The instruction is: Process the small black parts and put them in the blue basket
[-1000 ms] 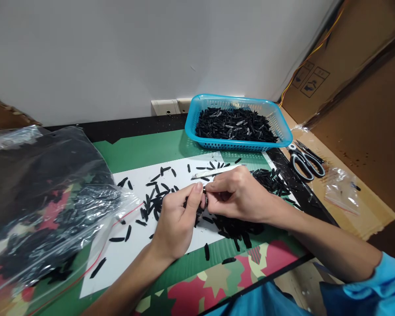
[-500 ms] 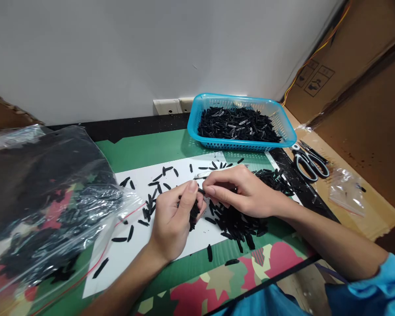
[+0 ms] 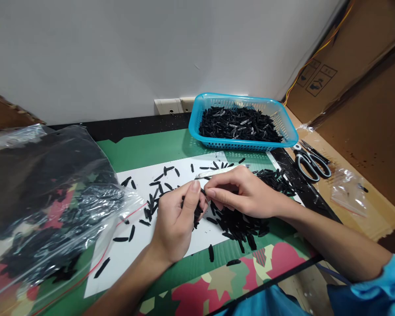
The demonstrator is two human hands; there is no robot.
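**Small black pieces, both hands at work**

Far left: a clear plastic bag [image 3: 49, 206], slumped on the green mat [image 3: 145, 149] and stuffed with black pieces. Beside it, a white sheet [image 3: 141, 245] dotted with loose black strips [image 3: 158, 193].

Mid-table: left hand [image 3: 176, 224] curled shut around a small bunch of black pieces [image 3: 195, 213], thumb raised to meet the other hand. Right hand [image 3: 242, 193] just beside it — thumb and forefinger pinched on one small black piece [image 3: 203, 192] right at the left thumb tip. Under and behind the right hand, a heap of black pieces [image 3: 240, 221]; above the knuckles, a thin white stick [image 3: 217, 172] lying flat.

Further right: a blue basket [image 3: 243, 142] full of black pieces, near the wall. Then scissors [image 3: 311, 160] on cardboard, and a small clear bag [image 3: 349, 193] — well apart from the hands.
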